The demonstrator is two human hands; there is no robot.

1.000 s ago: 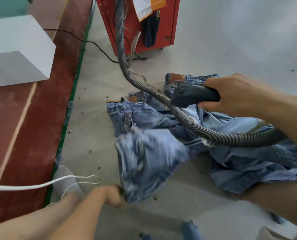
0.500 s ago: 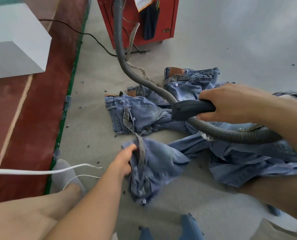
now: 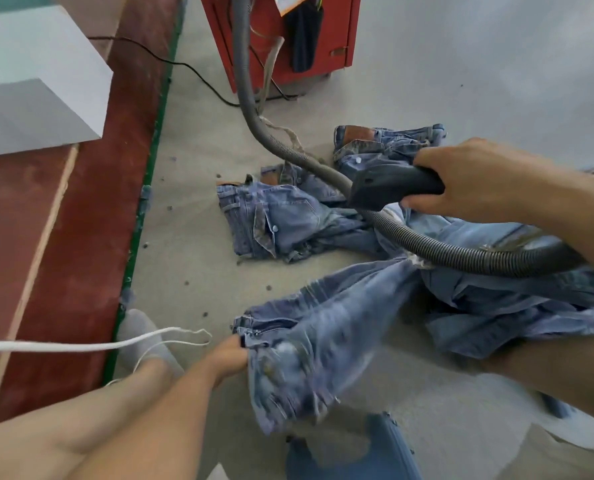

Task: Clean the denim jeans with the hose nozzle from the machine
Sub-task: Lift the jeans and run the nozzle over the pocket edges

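No legible text, number or brand appears. The paper tags (image 3: 294, 1) on the red machine (image 3: 337, 32) are cut off at the frame edge, and the brown leather patch (image 3: 359, 134) on the jeans waistband is too small to read.

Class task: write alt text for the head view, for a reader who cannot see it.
A person's right hand holds a dark hose nozzle above denim jeans on the floor; the left hand grips the jeans' edge. The grey hose leads to a red machine.
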